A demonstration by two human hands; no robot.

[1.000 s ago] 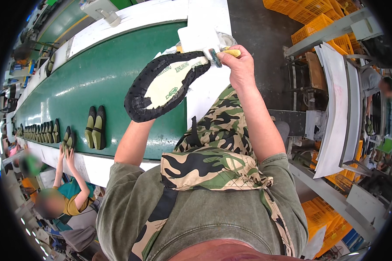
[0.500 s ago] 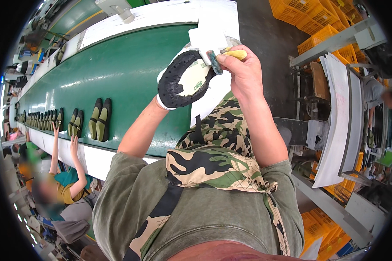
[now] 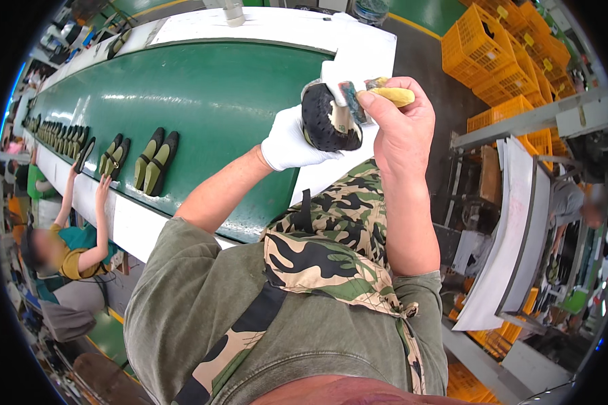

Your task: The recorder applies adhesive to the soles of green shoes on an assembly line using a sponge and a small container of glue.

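Observation:
My left hand (image 3: 289, 143), in a white glove, is wrapped round a black shoe (image 3: 319, 123). The shoe is tilted, and part of its pale underside shows at its right. In my right hand (image 3: 402, 131), which is bare, a tool with a yellow handle (image 3: 396, 96) is pinched between thumb and fingers. Its blue-green end (image 3: 352, 101) is close beside the shoe; whether they touch I cannot tell. A white blocky piece (image 3: 332, 75) shows just past the shoe, and what it belongs to is unclear.
A green conveyor belt (image 3: 203, 88) with white edges runs off to the left, bearing several pairs of green-and-black shoes (image 3: 157, 162). A co-worker's hands (image 3: 103, 182) reach to shoes at the left. Yellow crates (image 3: 476, 50) and a white-topped rack (image 3: 503, 223) stand right.
The shoe has turned, so its underside shows less and more of the white glove shows. The yellow-handled tool stays beside it. At the left, the co-worker's hand is now at a shoe.

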